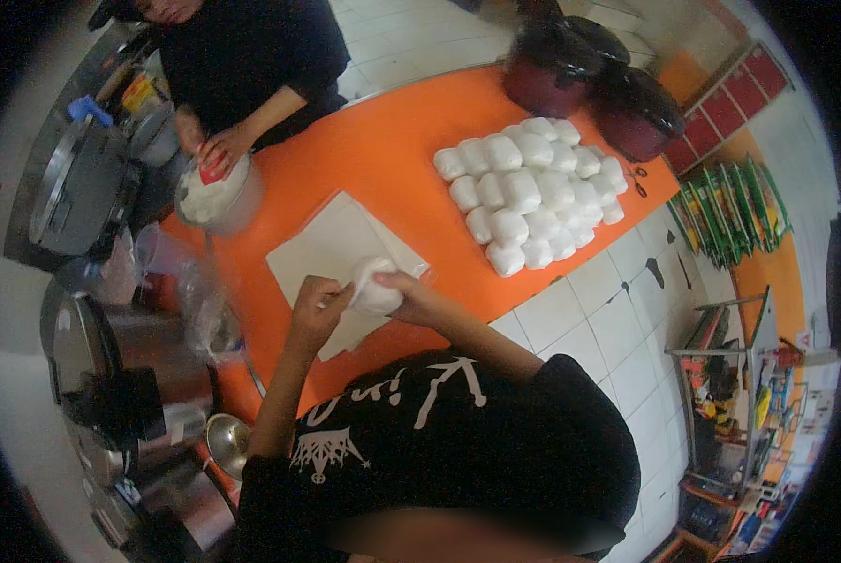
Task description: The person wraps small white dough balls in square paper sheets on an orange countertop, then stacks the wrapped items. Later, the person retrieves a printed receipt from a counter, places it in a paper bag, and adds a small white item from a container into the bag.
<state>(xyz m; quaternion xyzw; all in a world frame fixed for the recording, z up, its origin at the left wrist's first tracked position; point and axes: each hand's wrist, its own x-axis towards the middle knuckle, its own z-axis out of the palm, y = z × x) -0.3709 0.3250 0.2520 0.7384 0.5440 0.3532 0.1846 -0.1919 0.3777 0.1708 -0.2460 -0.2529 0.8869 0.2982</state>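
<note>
A rounded white wrapped bundle (376, 295) is between my hands, above a stack of pale wrapping sheets (315, 243) on the orange table. My left hand (317, 310) pinches the gathered wrap at the bundle's left side. Around its right side curls my right hand (413, 297), the thumb pressed on top. Similar white bundles (521, 191) are piled in layers farther right on the table. Whatever is inside the wrapping is hidden.
Across the orange table (385, 134), a co-worker's hands (227, 151) hold a red scoop (214, 167) over a tub (234, 211) of white food, apparently rice. Dark lidded pots (631, 112) and scissors (637, 181) lie beyond the pile. Large cookers (139, 366) stand at left.
</note>
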